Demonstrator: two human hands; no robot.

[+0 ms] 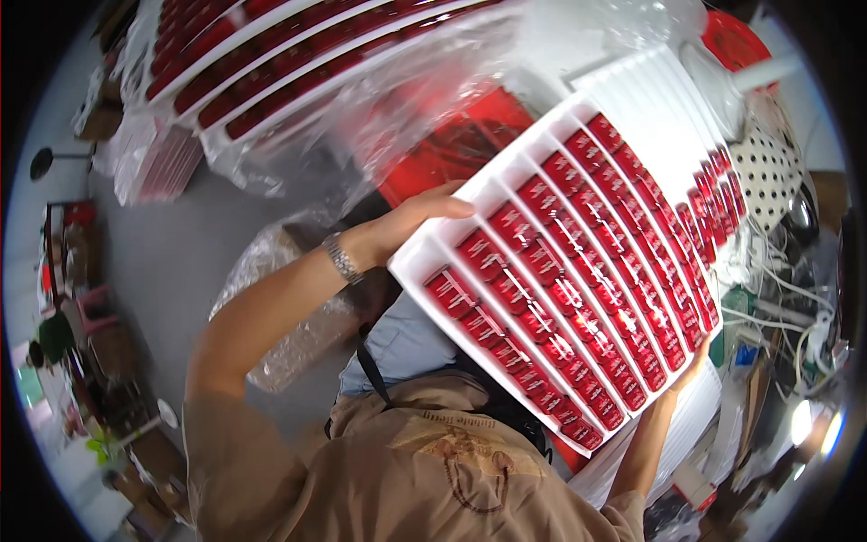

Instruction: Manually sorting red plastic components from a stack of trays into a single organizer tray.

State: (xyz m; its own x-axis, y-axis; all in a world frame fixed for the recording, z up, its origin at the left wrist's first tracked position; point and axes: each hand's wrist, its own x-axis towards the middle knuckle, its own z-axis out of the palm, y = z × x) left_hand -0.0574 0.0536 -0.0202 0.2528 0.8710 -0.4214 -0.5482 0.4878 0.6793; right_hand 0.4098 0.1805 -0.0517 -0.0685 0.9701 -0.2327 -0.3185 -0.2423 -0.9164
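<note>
White compartmented plastic tray [414, 264]: held between both hands in front of the person's body, right of the middle of the view, set slantwise with its filled face showing; whether anything bears it from below I cannot tell.
Glossy dark-red blocks [569, 294]: packed in parallel rows in the tray, with thin white walls between the rows and pale marks on the blocks.
Left hand [423, 219]: grasping the tray at its upper-left edge, thumb laid along the rim, the other fingers mostly hidden.
Silver metal-link bracelet [342, 260]: around the left wrist.
Right hand [689, 372]: grasping the tray's lower-right edge, most of its fingers out of sight behind it.
Brown short-sleeved shirt [388, 461]: on the person, a printed picture on its front.
Loose-looking cluster of small red pieces [713, 203]: just beyond the tray's right edge.
White trays of dark-red pieces [307, 56]: at the upper left, with crumpled clear plastic film [262, 167] hanging about them.
Bright red surface [452, 149]: beyond the left hand, partly under clear film.
Clear-wrapped bundle [293, 339]: below the left forearm, on the grey floor [172, 271].
White panel with round dark holes [768, 176]: at the right, above tangled white cables [786, 312].
</note>
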